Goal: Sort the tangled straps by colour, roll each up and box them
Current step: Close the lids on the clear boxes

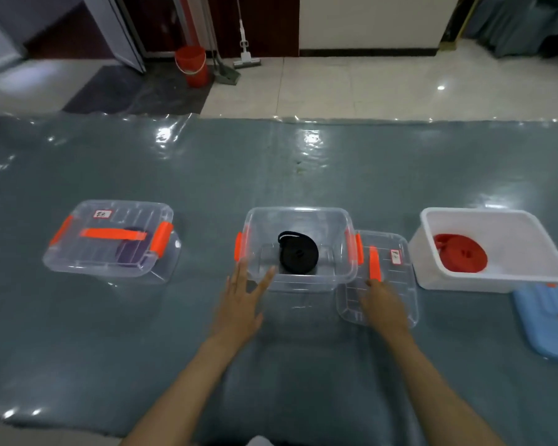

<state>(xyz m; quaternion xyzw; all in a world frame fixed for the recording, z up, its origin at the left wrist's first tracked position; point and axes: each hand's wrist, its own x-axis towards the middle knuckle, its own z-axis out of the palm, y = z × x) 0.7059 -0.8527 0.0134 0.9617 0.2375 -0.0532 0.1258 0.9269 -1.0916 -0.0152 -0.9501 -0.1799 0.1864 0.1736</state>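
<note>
A rolled black strap (298, 252) lies inside the open clear box (298, 278) in the middle of the table. My left hand (242, 300) hovers with straight, spread fingers at that box's near-left corner. Its clear lid (397, 284) with an orange handle lies flat to the right, partly under the box rim. My right hand (384, 304) rests on the lid's near part, fingers bent over it. On the left stands a closed clear box (110, 243) with a dark purple roll inside. A rolled red strap (461, 252) lies in the white tub (496, 275) on the right.
A blue lid (548, 320) with an orange handle lies at the table's right edge beside the white tub. The table carries a glossy grey-green cover. Beyond the far edge, on the tiled floor, stand a red bucket (192, 64) and a mop (244, 43).
</note>
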